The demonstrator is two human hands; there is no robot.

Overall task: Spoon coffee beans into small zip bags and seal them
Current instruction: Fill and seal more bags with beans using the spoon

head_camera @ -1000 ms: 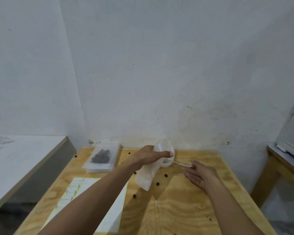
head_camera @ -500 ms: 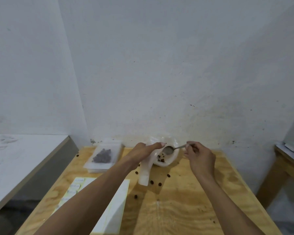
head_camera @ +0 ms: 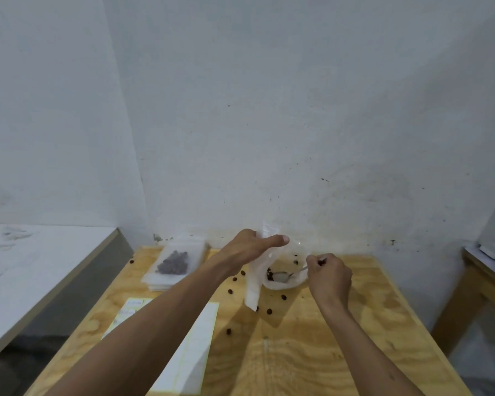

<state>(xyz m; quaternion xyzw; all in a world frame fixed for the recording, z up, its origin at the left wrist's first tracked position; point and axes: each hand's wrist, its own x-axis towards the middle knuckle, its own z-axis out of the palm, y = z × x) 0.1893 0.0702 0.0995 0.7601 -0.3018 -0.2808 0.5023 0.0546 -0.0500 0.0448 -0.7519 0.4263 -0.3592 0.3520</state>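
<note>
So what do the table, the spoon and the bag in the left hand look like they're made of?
Table: looks like unfinished plywood, with pale swirling grain and a matte face. Spoon: probably metal, since it is thin, silvery and shiny. Bag: seemingly thin soft plastic, translucent white and hanging limp from the left hand.

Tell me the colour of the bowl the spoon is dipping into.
White bowl, seen in the head view; the spoon in it is silver.
</note>
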